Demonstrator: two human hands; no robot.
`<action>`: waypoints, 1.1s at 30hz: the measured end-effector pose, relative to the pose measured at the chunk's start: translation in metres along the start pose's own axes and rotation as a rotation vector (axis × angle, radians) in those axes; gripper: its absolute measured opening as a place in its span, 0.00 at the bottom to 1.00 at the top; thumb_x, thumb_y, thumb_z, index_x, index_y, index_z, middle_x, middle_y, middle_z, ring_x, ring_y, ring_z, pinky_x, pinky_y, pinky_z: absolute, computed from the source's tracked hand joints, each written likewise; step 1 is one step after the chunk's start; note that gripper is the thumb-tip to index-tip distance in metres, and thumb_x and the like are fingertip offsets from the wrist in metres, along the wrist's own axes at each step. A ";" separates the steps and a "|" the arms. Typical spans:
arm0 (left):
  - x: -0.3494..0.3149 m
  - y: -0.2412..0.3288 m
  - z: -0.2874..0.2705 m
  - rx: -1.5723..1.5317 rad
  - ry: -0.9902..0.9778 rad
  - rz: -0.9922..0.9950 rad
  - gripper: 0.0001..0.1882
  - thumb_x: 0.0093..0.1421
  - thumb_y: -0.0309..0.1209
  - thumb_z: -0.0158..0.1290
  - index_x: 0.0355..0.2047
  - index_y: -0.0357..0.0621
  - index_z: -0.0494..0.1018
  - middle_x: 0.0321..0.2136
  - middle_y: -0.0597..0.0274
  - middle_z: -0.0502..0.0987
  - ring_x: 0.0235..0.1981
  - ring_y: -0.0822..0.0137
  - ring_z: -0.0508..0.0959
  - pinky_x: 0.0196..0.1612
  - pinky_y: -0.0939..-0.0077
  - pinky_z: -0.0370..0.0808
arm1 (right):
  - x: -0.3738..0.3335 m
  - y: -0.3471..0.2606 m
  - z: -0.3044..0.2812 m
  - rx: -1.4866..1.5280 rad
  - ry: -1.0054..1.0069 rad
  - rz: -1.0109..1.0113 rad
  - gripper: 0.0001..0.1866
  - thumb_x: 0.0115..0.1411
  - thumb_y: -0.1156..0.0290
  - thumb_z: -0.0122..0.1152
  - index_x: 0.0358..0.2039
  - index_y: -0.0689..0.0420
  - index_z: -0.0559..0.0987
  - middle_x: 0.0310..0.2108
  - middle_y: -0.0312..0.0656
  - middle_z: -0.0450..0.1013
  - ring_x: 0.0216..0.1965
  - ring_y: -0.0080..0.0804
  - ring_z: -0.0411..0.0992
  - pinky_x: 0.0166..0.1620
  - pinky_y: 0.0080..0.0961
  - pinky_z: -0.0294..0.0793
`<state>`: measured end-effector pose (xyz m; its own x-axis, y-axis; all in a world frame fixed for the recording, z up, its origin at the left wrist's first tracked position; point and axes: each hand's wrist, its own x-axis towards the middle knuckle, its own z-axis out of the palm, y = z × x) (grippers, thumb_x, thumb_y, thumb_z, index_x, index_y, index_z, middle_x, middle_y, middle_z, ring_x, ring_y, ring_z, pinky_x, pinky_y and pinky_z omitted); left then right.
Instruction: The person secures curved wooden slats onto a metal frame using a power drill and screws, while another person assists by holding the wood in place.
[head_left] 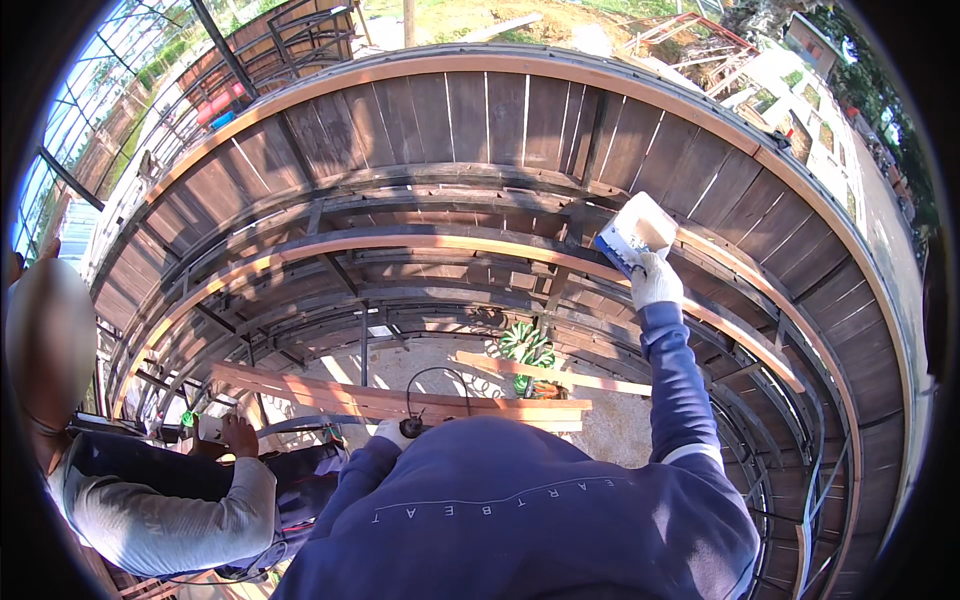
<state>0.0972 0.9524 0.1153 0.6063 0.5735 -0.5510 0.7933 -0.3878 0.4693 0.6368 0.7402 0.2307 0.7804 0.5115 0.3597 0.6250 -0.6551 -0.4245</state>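
Note:
My right hand [656, 281], in a white glove, reaches forward and to the right. Its fingers are closed on a small open box [645, 225], white with a blue side, tilted above the curved framework; small pieces that I cannot make out show inside. My left hand [392, 433], also gloved, is low in front of my body and partly hidden by it. It is closed on a dark tool [411, 428] whose kind I cannot tell. A black cable [438, 369] loops up beside this tool. Reddish-brown wooden boards [400, 398] lie just beyond the left hand.
Curved tiers of dark metal frame carry wooden strips [440, 241] around me. A curved plank wall [500, 120] stands behind them. A co-worker [170, 500] in a grey sleeve sits at left, hands near a green-and-white item [195, 425]. A leafy plant [526, 350] stands below.

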 end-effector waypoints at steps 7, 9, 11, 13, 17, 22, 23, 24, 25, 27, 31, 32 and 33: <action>-0.038 -0.045 0.018 -0.244 0.140 -0.210 0.33 0.46 0.60 0.65 0.44 0.50 0.84 0.41 0.46 0.84 0.47 0.49 0.83 0.53 0.59 0.78 | 0.069 -0.074 0.083 -0.247 -0.267 0.012 0.18 0.64 0.62 0.51 0.47 0.54 0.83 0.47 0.52 0.80 0.48 0.52 0.79 0.53 0.45 0.77; -0.054 -0.043 0.012 -0.284 0.156 -0.226 0.33 0.46 0.62 0.64 0.44 0.51 0.84 0.43 0.44 0.84 0.47 0.48 0.83 0.53 0.59 0.78 | 0.084 -0.089 0.064 -0.332 -0.409 -0.044 0.19 0.64 0.62 0.50 0.49 0.54 0.83 0.50 0.53 0.79 0.49 0.52 0.79 0.54 0.44 0.77; -0.060 -0.068 0.031 -0.266 0.187 -0.253 0.36 0.46 0.63 0.63 0.46 0.49 0.83 0.44 0.44 0.83 0.47 0.47 0.83 0.53 0.59 0.78 | 0.096 -0.109 0.043 -0.423 -0.556 -0.168 0.19 0.63 0.62 0.50 0.47 0.56 0.84 0.47 0.52 0.81 0.49 0.50 0.80 0.54 0.42 0.77; -0.063 -0.086 0.046 -0.252 0.214 -0.286 0.39 0.45 0.64 0.63 0.47 0.46 0.82 0.44 0.43 0.83 0.48 0.47 0.83 0.53 0.59 0.78 | 0.120 -0.104 0.033 -0.337 -0.671 -0.104 0.19 0.61 0.63 0.52 0.46 0.56 0.84 0.43 0.51 0.82 0.49 0.46 0.80 0.54 0.40 0.78; -0.079 -0.088 0.040 -0.305 0.243 -0.355 0.43 0.42 0.63 0.65 0.48 0.39 0.79 0.43 0.41 0.83 0.48 0.46 0.82 0.52 0.61 0.78 | 0.155 -0.085 0.042 -0.389 -0.599 -0.126 0.17 0.60 0.68 0.55 0.48 0.48 0.84 0.43 0.48 0.82 0.48 0.43 0.81 0.52 0.36 0.79; -0.086 -0.108 0.050 -0.300 0.280 -0.376 0.39 0.42 0.61 0.66 0.44 0.41 0.80 0.40 0.43 0.83 0.43 0.46 0.83 0.48 0.60 0.79 | 0.153 -0.121 0.061 -0.618 -0.724 -0.355 0.17 0.53 0.71 0.66 0.43 0.40 0.86 0.43 0.41 0.83 0.47 0.42 0.81 0.49 0.34 0.81; -0.093 -0.093 0.035 -0.316 0.242 -0.373 0.37 0.43 0.61 0.66 0.43 0.42 0.80 0.39 0.44 0.83 0.42 0.46 0.83 0.47 0.60 0.78 | 0.154 -0.120 0.060 -0.585 -0.767 -0.348 0.17 0.53 0.72 0.66 0.43 0.39 0.86 0.42 0.40 0.83 0.46 0.40 0.82 0.48 0.33 0.81; -0.096 -0.086 0.027 -0.332 0.204 -0.371 0.36 0.43 0.60 0.66 0.42 0.43 0.81 0.38 0.44 0.83 0.41 0.46 0.83 0.47 0.60 0.78 | 0.156 -0.120 0.059 -0.552 -0.810 -0.341 0.17 0.53 0.72 0.66 0.43 0.38 0.86 0.42 0.38 0.84 0.44 0.39 0.82 0.47 0.32 0.81; -0.096 -0.090 0.030 -0.318 0.230 -0.356 0.34 0.44 0.60 0.65 0.41 0.44 0.81 0.38 0.45 0.83 0.41 0.47 0.83 0.46 0.60 0.78 | 0.157 -0.123 0.059 -0.517 -0.852 -0.341 0.17 0.53 0.72 0.66 0.43 0.38 0.86 0.41 0.37 0.84 0.43 0.37 0.83 0.47 0.32 0.81; -0.095 -0.099 0.041 -0.289 0.283 -0.328 0.31 0.47 0.59 0.64 0.39 0.45 0.82 0.37 0.46 0.83 0.40 0.48 0.83 0.46 0.60 0.78 | 0.160 -0.120 0.066 -0.403 -0.858 -0.263 0.14 0.57 0.74 0.63 0.42 0.42 0.87 0.38 0.39 0.84 0.40 0.32 0.83 0.43 0.31 0.81; -0.100 -0.094 0.039 -0.312 0.281 -0.265 0.29 0.50 0.59 0.62 0.39 0.47 0.83 0.36 0.48 0.84 0.39 0.49 0.83 0.46 0.60 0.77 | 0.159 -0.085 0.085 -0.250 -0.694 -0.094 0.11 0.62 0.71 0.62 0.44 0.46 0.87 0.36 0.40 0.84 0.39 0.33 0.83 0.42 0.30 0.81; -0.111 -0.080 0.023 -0.353 0.235 -0.290 0.29 0.50 0.59 0.62 0.39 0.48 0.84 0.36 0.48 0.84 0.39 0.49 0.83 0.46 0.60 0.77 | 0.156 -0.092 0.079 -0.307 -0.664 -0.129 0.11 0.62 0.70 0.62 0.44 0.46 0.87 0.37 0.41 0.84 0.40 0.34 0.83 0.42 0.31 0.81; -0.117 -0.072 0.013 -0.398 0.190 -0.313 0.28 0.51 0.59 0.61 0.40 0.49 0.84 0.36 0.48 0.84 0.39 0.48 0.83 0.46 0.60 0.77 | 0.153 -0.099 0.073 -0.352 -0.670 -0.208 0.12 0.62 0.69 0.63 0.45 0.47 0.86 0.38 0.43 0.84 0.42 0.37 0.83 0.44 0.33 0.81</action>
<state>-0.0301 0.9037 0.1368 0.2946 0.7525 -0.5890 0.8297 0.1044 0.5483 0.6958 0.9240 0.2678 0.5626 0.7963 -0.2221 0.8044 -0.5893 -0.0751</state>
